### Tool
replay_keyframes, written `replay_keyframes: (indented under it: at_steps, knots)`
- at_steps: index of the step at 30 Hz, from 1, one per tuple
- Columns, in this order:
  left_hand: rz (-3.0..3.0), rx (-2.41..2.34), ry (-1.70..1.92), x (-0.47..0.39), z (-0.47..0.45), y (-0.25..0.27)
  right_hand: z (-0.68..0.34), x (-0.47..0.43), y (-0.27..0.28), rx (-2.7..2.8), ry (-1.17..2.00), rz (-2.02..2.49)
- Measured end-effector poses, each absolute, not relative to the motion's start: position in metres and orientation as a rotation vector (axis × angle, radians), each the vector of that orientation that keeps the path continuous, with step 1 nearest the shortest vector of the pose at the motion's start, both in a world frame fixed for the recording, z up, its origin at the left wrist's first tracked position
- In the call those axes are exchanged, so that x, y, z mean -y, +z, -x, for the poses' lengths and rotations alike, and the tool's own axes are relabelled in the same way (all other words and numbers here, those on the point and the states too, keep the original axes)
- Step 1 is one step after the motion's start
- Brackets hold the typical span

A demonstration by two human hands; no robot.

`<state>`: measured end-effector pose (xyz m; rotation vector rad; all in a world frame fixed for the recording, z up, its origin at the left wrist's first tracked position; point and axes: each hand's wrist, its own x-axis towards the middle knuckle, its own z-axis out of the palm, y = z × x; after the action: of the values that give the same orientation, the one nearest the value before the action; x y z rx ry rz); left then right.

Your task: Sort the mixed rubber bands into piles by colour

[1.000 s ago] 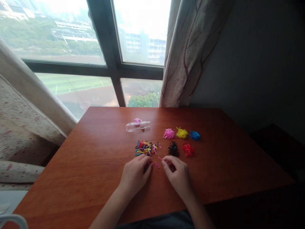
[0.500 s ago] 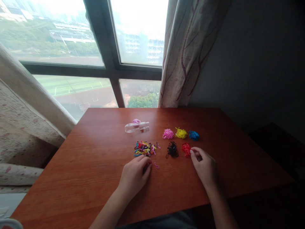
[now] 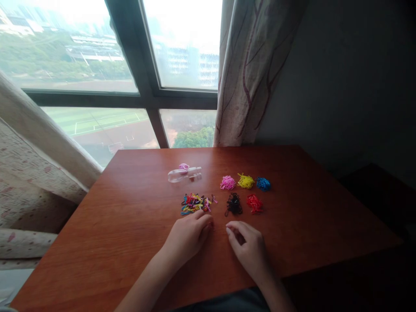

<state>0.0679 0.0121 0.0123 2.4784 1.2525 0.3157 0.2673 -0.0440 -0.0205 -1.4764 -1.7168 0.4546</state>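
Note:
My left hand (image 3: 191, 229) rests on the table just in front of a mixed pile of coloured rubber bands (image 3: 196, 203). Its fingers are curled together, and a bit of a small pink rubber band (image 3: 212, 227) shows at the fingertips; whether they grip it is hidden. To the right, my right hand (image 3: 248, 247) is low over the table, thumb and forefinger closed, with nothing visible between them. It is in front of a black rubber band pile (image 3: 234, 203) and a red pile (image 3: 254, 203). One loose pink band (image 3: 214, 199) lies beside the mixed pile.
Farther back sit a pink pile (image 3: 228, 182), a yellow pile (image 3: 246, 181) and a blue pile (image 3: 263, 184). A clear plastic object with a pink part (image 3: 184, 173) lies behind the mixed pile. Window and curtains (image 3: 240, 86) stand beyond the wooden table (image 3: 107, 216).
My right hand has left the red pile and moved left, close to my left hand. My left hand has shifted slightly right, over the loose pink band in front of the mixed pile.

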Motion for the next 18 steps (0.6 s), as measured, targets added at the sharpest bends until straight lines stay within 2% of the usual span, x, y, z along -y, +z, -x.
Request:
replay_keyframes:
  at_steps: [6, 12, 18]
  knots:
    - [-2.571, -1.162, 0.263, -0.023, -0.073, 0.018, -0.269, 0.044, -0.020, 1.714, 0.487, 1.484]
    - [-2.447, -1.283, 0.558, -0.049, -0.088, 0.035, -0.268, 0.045, -0.021, 1.727, 0.508, 1.486]
    - [-2.432, -1.412, 0.569, -0.105, -0.125, 0.044, -0.268, 0.043, -0.023, 1.704, 0.541, 1.484]
